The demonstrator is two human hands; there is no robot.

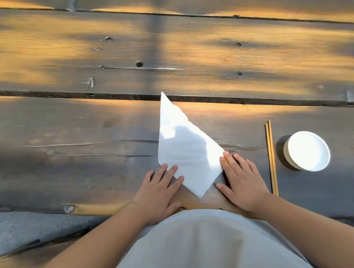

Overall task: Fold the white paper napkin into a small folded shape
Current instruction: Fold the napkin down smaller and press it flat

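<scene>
From the head camera we are looking down at the white paper napkin (184,150), lying flat as a long kite-like shape on the wooden table (60,137), its sharp tip pointing away from us and its blunt corner just before our body. To crease this well, we judge we should keep both palms low, line the edges up first, then press outward along the fold so the thin paper doesn't shift or tear. Our left hand (158,191) lies flat, fingers straight, fingertips resting on the napkin's near-left edge. Our right hand (242,179) is flat too, fingers spread, touching the napkin's right corner. Right of the napkin lie chopsticks (271,158), then a white bowl (307,151) beyond them.
</scene>
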